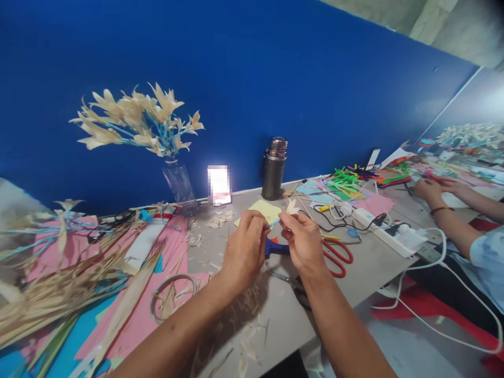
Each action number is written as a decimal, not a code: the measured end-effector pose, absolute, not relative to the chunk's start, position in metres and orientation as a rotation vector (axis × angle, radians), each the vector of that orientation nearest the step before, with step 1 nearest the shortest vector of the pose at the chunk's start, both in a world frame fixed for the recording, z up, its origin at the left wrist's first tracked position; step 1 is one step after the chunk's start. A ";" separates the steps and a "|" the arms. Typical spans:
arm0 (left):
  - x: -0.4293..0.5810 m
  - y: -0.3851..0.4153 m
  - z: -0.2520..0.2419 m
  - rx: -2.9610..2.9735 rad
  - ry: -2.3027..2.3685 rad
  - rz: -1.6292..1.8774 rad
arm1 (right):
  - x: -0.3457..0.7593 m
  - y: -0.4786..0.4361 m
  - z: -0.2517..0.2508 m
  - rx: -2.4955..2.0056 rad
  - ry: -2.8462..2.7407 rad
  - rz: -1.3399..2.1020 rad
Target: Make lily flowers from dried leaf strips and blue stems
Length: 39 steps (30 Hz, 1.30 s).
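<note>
In the head view, my only feed, I see 2 hands held close together above the tabletop [283, 320]. A short blue stem [275, 222] sits in the gap between them, its long axis running across from hand to hand, rising slightly to the right. The right hand [304, 239] has its fingers pinched on it, a pale flower [292, 206] showing just behind them. The left hand [247, 239] is equally near, fingers curled narrow at the lower end, though I cannot tell whether they grip
</note>
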<state>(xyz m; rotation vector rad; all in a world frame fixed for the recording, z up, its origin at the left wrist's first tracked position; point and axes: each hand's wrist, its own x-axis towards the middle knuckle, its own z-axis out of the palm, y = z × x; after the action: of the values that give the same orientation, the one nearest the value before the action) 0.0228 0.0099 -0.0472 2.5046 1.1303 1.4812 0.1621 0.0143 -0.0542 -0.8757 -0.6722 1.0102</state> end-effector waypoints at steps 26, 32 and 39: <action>0.021 0.008 -0.027 1.348 1.043 1.311 | 0.181 0.008 -0.065 -0.806 -0.979 1.073; 0.014 0.017 -0.026 0.977 0.924 0.879 | 0.193 0.012 -0.064 -0.808 -1.191 1.046; 0.020 0.012 -0.027 1.188 0.934 1.246 | 0.190 0.017 -0.063 -0.704 -0.984 1.263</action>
<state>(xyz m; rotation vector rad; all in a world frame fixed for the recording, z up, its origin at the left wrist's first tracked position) 0.0204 0.0124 -0.0265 1.1880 0.9341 1.2459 0.1900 0.0172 -0.0629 -0.7038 -0.9844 1.2632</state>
